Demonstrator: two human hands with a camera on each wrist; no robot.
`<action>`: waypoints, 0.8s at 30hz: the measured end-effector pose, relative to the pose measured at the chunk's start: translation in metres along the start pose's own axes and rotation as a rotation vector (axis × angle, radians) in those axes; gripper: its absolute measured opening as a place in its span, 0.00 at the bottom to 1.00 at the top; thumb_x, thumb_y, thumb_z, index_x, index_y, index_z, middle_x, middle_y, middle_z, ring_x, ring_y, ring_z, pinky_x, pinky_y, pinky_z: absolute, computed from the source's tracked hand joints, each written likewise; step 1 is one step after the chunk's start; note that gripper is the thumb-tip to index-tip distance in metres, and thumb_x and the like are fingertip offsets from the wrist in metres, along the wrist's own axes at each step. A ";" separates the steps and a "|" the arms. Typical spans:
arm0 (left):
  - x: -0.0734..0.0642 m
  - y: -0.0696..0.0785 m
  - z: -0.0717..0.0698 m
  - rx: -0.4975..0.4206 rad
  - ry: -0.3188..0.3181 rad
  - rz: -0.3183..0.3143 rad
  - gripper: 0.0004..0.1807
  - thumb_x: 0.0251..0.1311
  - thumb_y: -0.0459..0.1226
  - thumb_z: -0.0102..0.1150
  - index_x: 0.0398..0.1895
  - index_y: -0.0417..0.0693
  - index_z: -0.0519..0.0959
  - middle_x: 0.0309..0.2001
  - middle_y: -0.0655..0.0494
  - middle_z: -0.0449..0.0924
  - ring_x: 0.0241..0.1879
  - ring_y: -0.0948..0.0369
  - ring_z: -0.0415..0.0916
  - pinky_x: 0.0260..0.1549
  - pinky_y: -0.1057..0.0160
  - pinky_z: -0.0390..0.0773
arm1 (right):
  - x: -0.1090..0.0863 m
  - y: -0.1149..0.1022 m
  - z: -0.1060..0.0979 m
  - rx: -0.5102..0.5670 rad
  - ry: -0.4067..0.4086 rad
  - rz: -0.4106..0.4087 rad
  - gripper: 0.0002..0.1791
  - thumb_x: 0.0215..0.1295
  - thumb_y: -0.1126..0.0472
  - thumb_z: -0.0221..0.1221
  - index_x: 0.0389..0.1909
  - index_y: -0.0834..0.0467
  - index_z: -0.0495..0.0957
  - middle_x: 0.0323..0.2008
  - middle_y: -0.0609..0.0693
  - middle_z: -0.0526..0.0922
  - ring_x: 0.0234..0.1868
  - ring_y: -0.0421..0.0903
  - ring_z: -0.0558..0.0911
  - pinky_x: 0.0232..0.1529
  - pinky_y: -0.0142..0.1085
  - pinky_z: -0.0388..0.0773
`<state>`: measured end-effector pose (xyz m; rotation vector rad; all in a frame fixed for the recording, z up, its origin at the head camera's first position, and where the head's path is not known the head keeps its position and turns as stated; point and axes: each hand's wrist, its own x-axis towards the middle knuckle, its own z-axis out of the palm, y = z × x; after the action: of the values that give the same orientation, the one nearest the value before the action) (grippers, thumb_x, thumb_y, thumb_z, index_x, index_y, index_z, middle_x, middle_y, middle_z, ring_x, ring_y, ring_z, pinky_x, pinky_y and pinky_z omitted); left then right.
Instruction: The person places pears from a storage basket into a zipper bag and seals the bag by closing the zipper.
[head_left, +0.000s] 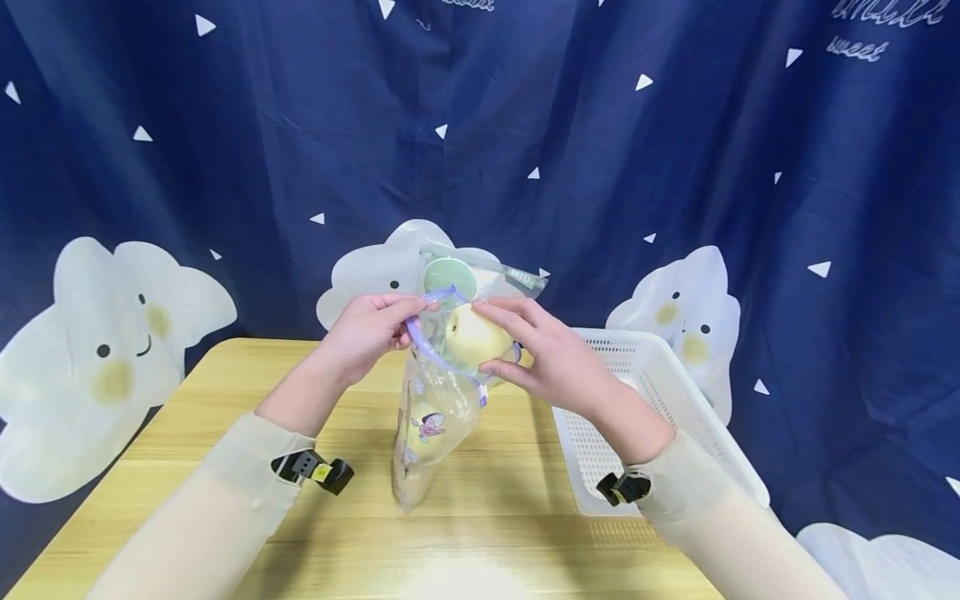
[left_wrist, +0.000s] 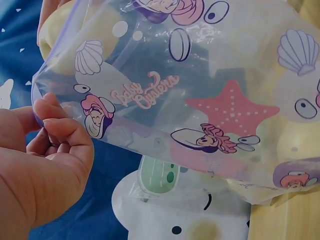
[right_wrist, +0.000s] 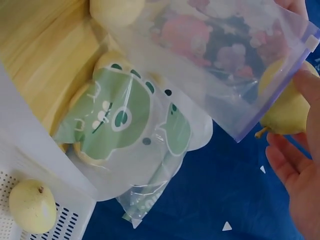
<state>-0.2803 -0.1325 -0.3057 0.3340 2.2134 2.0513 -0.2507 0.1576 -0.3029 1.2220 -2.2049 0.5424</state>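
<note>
A clear zip bag (head_left: 438, 417) with a purple zip and pink sea-creature prints hangs upright over the table, its mouth spread open. My left hand (head_left: 371, 333) pinches the zip edge on the left side. In my right hand (head_left: 555, 358), thumb and fingers grip a pale yellow pear (head_left: 477, 336) right at the bag's mouth; its stem shows in the right wrist view. Pale yellow fruit (right_wrist: 117, 11) lies low inside the zip bag. Behind it stands another clear bag (right_wrist: 122, 120) with a green animal print and yellow fruit inside.
A white perforated basket (head_left: 708, 425) stands on the wooden table (head_left: 345, 517) at the right, with a pear (right_wrist: 32, 206) in it. Behind the table hangs a dark blue curtain (head_left: 337, 150) with white clouds and triangles.
</note>
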 end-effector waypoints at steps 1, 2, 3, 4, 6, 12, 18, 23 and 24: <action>0.000 0.000 0.000 -0.001 0.000 0.004 0.20 0.81 0.42 0.60 0.62 0.34 0.85 0.23 0.65 0.76 0.25 0.68 0.72 0.31 0.73 0.76 | 0.000 -0.001 0.000 0.011 0.000 0.002 0.41 0.64 0.54 0.80 0.77 0.54 0.75 0.70 0.53 0.79 0.69 0.51 0.82 0.65 0.45 0.84; 0.000 -0.001 -0.001 -0.002 0.000 0.008 0.20 0.81 0.42 0.60 0.62 0.34 0.85 0.23 0.65 0.76 0.25 0.68 0.72 0.31 0.73 0.76 | 0.000 -0.002 0.000 0.025 0.001 0.003 0.40 0.65 0.54 0.79 0.76 0.54 0.76 0.70 0.53 0.79 0.68 0.51 0.82 0.65 0.45 0.84; 0.000 -0.001 -0.001 -0.005 0.001 0.012 0.20 0.81 0.42 0.60 0.61 0.33 0.85 0.23 0.65 0.76 0.25 0.68 0.71 0.31 0.73 0.76 | 0.000 -0.003 0.000 0.038 0.005 0.000 0.39 0.66 0.55 0.78 0.76 0.55 0.76 0.70 0.53 0.79 0.69 0.51 0.82 0.66 0.45 0.84; 0.000 -0.001 -0.001 -0.007 0.001 0.018 0.20 0.81 0.42 0.60 0.61 0.33 0.85 0.23 0.65 0.76 0.25 0.69 0.71 0.31 0.73 0.75 | 0.001 -0.003 -0.001 0.049 0.011 -0.004 0.37 0.67 0.56 0.77 0.76 0.56 0.76 0.70 0.54 0.79 0.69 0.51 0.82 0.67 0.46 0.83; 0.000 -0.001 -0.002 -0.009 -0.004 0.029 0.20 0.81 0.41 0.60 0.60 0.32 0.85 0.22 0.66 0.75 0.25 0.69 0.71 0.31 0.73 0.75 | 0.000 -0.001 -0.002 0.061 0.023 -0.006 0.35 0.70 0.56 0.75 0.75 0.56 0.76 0.71 0.54 0.79 0.71 0.51 0.81 0.70 0.46 0.81; -0.002 -0.003 -0.004 -0.016 -0.018 0.024 0.18 0.81 0.41 0.60 0.58 0.34 0.86 0.22 0.65 0.75 0.25 0.68 0.71 0.32 0.72 0.76 | -0.005 0.016 -0.008 0.000 0.138 -0.003 0.33 0.73 0.52 0.71 0.75 0.55 0.77 0.71 0.57 0.80 0.73 0.56 0.80 0.71 0.53 0.80; -0.004 -0.005 -0.005 -0.023 -0.006 0.019 0.18 0.81 0.41 0.61 0.59 0.34 0.86 0.23 0.64 0.75 0.24 0.68 0.72 0.32 0.72 0.76 | -0.019 0.053 -0.013 -0.069 0.236 -0.003 0.37 0.67 0.51 0.76 0.73 0.60 0.78 0.68 0.64 0.80 0.71 0.61 0.80 0.66 0.54 0.82; -0.005 -0.005 -0.006 -0.026 -0.017 0.020 0.19 0.81 0.41 0.61 0.60 0.32 0.85 0.23 0.64 0.75 0.24 0.68 0.72 0.33 0.72 0.77 | -0.039 0.089 -0.015 -0.114 0.200 0.024 0.45 0.55 0.55 0.82 0.74 0.58 0.77 0.71 0.67 0.77 0.72 0.65 0.78 0.66 0.59 0.80; -0.005 -0.005 -0.006 -0.027 -0.019 0.020 0.19 0.81 0.41 0.61 0.60 0.32 0.85 0.23 0.64 0.75 0.25 0.68 0.72 0.33 0.71 0.77 | -0.044 0.095 -0.015 -0.135 0.182 0.025 0.46 0.54 0.56 0.83 0.75 0.57 0.77 0.72 0.67 0.77 0.72 0.66 0.78 0.66 0.61 0.80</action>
<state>-0.2774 -0.1395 -0.3107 0.3731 2.1779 2.0773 -0.3098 0.2425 -0.3271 1.0344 -2.0700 0.4857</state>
